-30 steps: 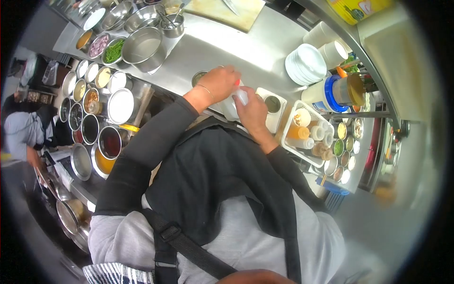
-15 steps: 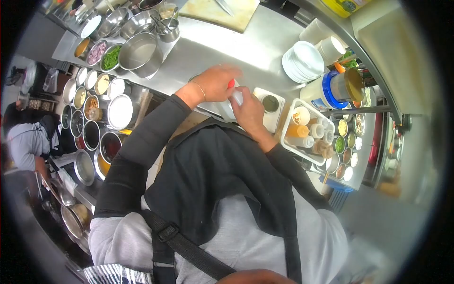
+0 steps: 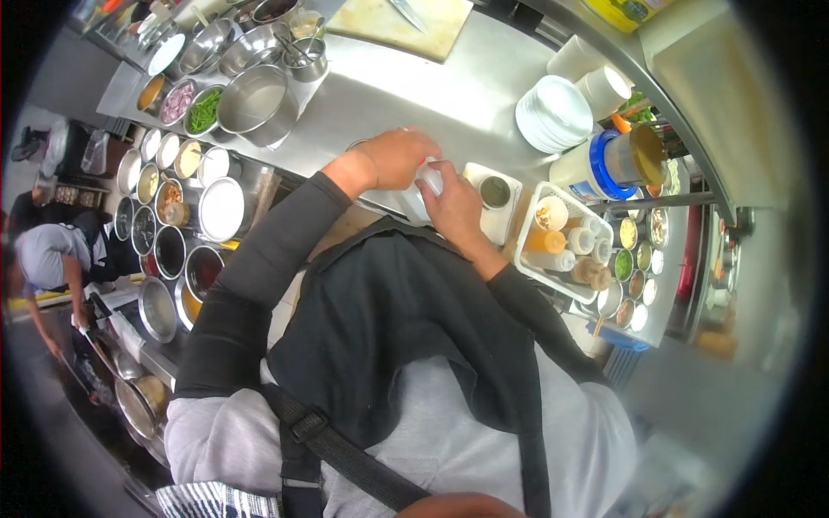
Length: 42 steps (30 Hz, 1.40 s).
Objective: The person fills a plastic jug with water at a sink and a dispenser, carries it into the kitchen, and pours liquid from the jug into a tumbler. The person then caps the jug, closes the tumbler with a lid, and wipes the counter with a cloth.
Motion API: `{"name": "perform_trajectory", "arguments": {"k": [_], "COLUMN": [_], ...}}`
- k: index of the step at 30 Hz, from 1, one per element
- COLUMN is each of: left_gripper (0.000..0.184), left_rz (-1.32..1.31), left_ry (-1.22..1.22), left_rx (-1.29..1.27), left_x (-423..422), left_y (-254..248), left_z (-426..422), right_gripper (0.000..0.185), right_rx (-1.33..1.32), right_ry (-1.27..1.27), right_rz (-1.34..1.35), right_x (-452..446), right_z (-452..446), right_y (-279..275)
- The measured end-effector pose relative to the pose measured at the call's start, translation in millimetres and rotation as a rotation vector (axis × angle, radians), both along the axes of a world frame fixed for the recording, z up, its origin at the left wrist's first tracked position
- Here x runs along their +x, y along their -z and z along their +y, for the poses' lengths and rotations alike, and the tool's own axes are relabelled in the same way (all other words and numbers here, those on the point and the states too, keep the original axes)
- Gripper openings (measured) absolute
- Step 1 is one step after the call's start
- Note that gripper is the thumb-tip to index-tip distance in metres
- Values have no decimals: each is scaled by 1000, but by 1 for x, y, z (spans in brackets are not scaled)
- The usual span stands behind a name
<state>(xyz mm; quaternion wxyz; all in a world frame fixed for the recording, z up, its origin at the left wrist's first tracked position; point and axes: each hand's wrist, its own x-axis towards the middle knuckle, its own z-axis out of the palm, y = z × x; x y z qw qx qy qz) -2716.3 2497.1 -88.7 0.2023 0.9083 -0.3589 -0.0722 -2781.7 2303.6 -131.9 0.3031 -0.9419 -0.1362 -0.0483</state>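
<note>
Near the desk's [image 3: 376, 99] front edge, your right hand [image 3: 455, 205] clasps a translucent bottle [image 3: 428, 180] that could slip if held loosely; whether your left hand [image 3: 395, 159] pinches its top, I cannot tell.

Shiny metal counter [image 3: 371, 99], cutting board [image 3: 389, 33], stacked white dishes [image 3: 553, 116], white basket [image 3: 526, 226] on it

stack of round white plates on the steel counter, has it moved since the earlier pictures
No: against the blue-rimmed white tub beside it, the stack of round white plates shows no shift.
</note>
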Motion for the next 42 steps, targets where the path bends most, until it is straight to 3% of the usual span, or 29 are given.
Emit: {"name": "perform_trajectory", "arguments": {"k": [2, 3, 5, 9, 11, 14, 18, 20, 21, 23, 26, 29, 33, 38, 42], "left_gripper": [25, 25, 26, 27, 29, 26, 28, 29, 29, 32, 33, 29, 25, 24, 25], "left_rz": [-302, -305, 59, -218, -51, -62, -344, 216, 213, -54, -254, -48, -34, -21, -38], "left_ry": [-173, -169, -298, -62, -400, -210, -341, -528, -558, -191, -366, -465, -391, -415, -289], "left_rx": [-215, -214, 265, 30, 207, 203, 75, 256, 261, 177, 144, 123, 208, 109, 129], "left_x": [-10, -8, -6, -12, -14, -9, -21, -13, -14, -17, -29, -21, -13, -23, -14], "left_y": [-7, -12, -26, -18, -38, -21, -34, -54, -48, -35, -34, -25, -11, -24, -15], "left_z": [-3, -5, -10, -2, -13, -5, -12, -23, -20, -13, -18, -20, -14, -12, -14], "right_gripper": [37, 37, 37, 39, 40, 42, 41, 40, 41, 42, 42, 40, 35, 34, 33], "right_rx": [3, 3, 4, 31, 65, 46, 21, 31, 28, 53, 29, 57, 65, 1, 18], "right_ry": [8, 14, 23, 28, 35, 28, 37, 22, 38, 42, 39, 14, -42, -36, -69], "right_rz": [-3, 12, 31, 27, 25, 28, 46, 50, 51, 6, 61, 25, -54, -57, -141], "right_x": [4, 3, 3, -3, -1, 0, 1, 3, 1, 0, -1, 1, 2, 3, 5], "right_z": [0, 1, 1, 1, 2, 1, 3, 5, 5, 4, 2, -4, -2, -5, -7], "right_y": [-2, -2, -2, -2, -3, -2, -5, -7, -6, -3, -9, 2, 9, 16, 19]}}
